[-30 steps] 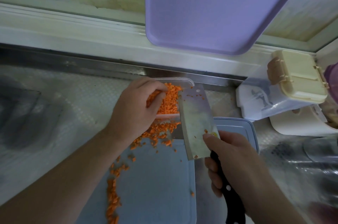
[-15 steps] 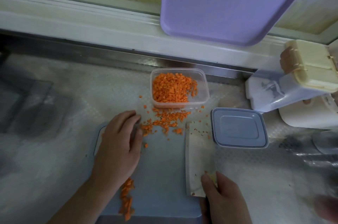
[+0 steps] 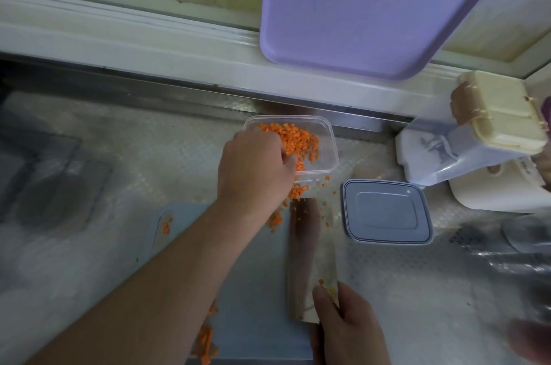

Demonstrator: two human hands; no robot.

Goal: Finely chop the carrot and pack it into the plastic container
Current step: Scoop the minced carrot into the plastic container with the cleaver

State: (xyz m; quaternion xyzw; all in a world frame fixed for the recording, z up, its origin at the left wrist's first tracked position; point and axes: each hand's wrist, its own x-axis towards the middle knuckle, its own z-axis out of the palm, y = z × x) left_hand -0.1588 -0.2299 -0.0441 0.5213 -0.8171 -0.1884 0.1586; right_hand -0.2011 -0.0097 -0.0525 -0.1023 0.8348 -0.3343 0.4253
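Nearest the camera, the right hand (image 3: 347, 326) is gripping the cleaver (image 3: 311, 257) where blade meets handle, fingers curled round it, thumb lying on the flat. The blade is resting flat on the pale cutting board (image 3: 256, 290), its long axis running straight away from the body — its far end pointing at the plastic container (image 3: 326, 141).

Beside it, the left forearm is crossing the board diagonally. A small strip of chopped carrot (image 3: 205, 341) is lying under that arm at the board's near edge, and a few bits (image 3: 166, 227) are sitting by the board's left corner.

Further out, loose carrot pieces (image 3: 296, 193) are lying between the blade's tip and the container's near wall. The left hand (image 3: 253, 174) is hanging just over them, its curled fingertips reaching over the near-left rim; whether it is pinching any carrot, I cannot tell.

Farthest, the container is holding a heap of diced carrot (image 3: 293, 139). Its grey lid (image 3: 386, 212) is lying off, just right of the blade.

So the scattered pieces are lying directly below the left hand — the nearer one by far.
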